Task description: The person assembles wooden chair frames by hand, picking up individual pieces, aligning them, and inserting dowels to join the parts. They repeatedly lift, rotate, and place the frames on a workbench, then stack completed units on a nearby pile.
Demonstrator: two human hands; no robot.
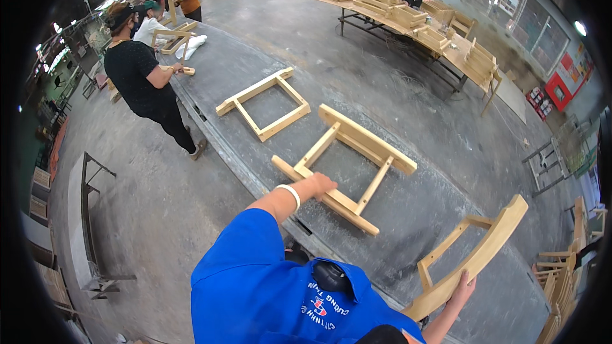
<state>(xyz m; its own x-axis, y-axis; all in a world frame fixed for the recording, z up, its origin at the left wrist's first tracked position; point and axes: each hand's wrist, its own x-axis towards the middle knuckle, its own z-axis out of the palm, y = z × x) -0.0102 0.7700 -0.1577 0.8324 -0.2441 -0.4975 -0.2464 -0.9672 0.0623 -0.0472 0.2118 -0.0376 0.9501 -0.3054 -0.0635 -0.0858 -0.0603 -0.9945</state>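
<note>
My left hand, with a white band on its wrist, closes over the near rail of a pale wooden frame lying on the long grey table. Its thick far rail and near rail are joined by two crosspieces. At the right, my right hand grips the edge of a second wooden frame with a wide curved rail, which is tilted up from the table. A smaller square wooden frame lies flat beyond my left hand, touching neither hand.
A person in black handles a wooden part at the table's left edge, with several people farther along. Stacked wooden parts fill another table at the far right, where someone in a conical hat works. Wooden pieces stand off the right end.
</note>
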